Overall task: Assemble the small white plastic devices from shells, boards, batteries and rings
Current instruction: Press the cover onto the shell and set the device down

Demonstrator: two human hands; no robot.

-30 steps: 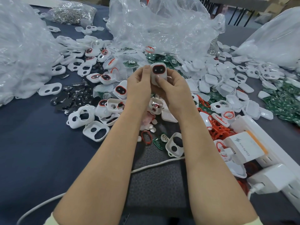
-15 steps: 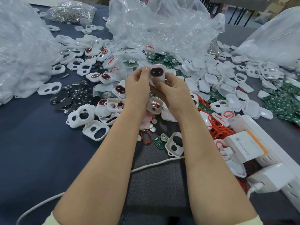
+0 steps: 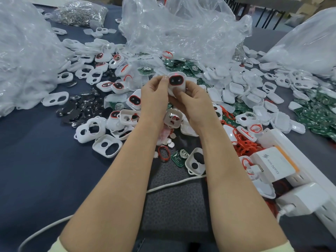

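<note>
White device point(image 3: 176, 82) held above parts pile, pinched by left hand point(image 3: 154, 95) and right hand point(image 3: 190, 100); shells judged being pressed closed. Next: finished unit to be set aside, 1 empty shell point(image 3: 107, 145) picked.

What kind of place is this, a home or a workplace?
Most likely a small assembly workshop. Heaps of white shells, green boards and red rings cover the dark table, large clear plastic bags lie behind, and the left hand and right hand hold one device.

Two hands point(image 3: 154, 99) point(image 3: 194, 104), one held device point(image 3: 176, 81), two chargers point(image 3: 272, 165) point(image 3: 301, 201)
</note>
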